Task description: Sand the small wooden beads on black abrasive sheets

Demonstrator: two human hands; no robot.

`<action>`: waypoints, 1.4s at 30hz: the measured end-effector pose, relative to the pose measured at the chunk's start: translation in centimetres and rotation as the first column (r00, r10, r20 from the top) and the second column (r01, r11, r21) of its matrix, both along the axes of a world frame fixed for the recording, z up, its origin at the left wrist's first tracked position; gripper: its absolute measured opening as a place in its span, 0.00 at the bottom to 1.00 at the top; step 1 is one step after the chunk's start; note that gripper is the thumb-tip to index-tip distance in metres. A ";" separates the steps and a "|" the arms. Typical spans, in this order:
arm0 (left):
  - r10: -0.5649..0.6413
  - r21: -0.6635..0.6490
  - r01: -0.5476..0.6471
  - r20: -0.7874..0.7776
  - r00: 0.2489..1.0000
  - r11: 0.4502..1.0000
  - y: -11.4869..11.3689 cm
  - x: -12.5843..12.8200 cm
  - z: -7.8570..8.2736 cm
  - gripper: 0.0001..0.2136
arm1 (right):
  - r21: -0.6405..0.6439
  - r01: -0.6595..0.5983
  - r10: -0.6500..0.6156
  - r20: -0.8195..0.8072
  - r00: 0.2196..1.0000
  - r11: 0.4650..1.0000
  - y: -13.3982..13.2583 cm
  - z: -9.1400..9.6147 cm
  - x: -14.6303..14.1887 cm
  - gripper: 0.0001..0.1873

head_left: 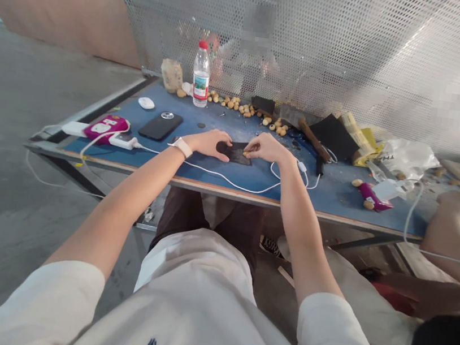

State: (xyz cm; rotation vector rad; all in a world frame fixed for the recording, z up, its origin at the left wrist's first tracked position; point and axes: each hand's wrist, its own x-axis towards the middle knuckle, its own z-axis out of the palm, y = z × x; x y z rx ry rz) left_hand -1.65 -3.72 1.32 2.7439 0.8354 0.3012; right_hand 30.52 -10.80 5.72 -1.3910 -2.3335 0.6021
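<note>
now our left hand (208, 142) lies open, pressing a black abrasive sheet (236, 152) to the blue workbench (227, 190), while our right hand (265, 148) pinches what looks like a small wooden bead (246, 153) on it.

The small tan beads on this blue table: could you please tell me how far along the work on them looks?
Nothing clearly looks finished: the small tan beads lie scattered along the far side of the blue table, none visibly set apart. In hand, the left hand holds a dark sheet flat while the right hand pinches at it. Remaining: seemingly all those loose beads.
</note>
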 end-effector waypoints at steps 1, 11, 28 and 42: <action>0.001 0.000 -0.001 -0.002 1.000 1.000 0.0 0.0 0.0 0.43 | -0.034 -0.022 0.023 0.011 1.000 0.999 0.1 0.0 0.1 0.10; -0.003 -0.014 0.002 -0.029 1.000 1.000 -0.1 -0.1 0.1 0.44 | 0.053 -0.020 0.018 0.036 0.999 0.998 0.1 -0.2 -0.3 0.09; -0.034 -0.024 0.033 -0.043 0.999 0.999 -0.2 -0.1 0.2 0.44 | 0.020 -0.065 0.065 0.027 0.998 0.998 0.1 -1.3 -2.6 0.12; 0.016 -0.026 -0.017 -0.033 0.999 1.000 -0.6 -0.1 0.3 0.44 | 0.171 0.032 -0.067 0.203 0.977 0.985 -0.4 -1.1 -4.9 0.14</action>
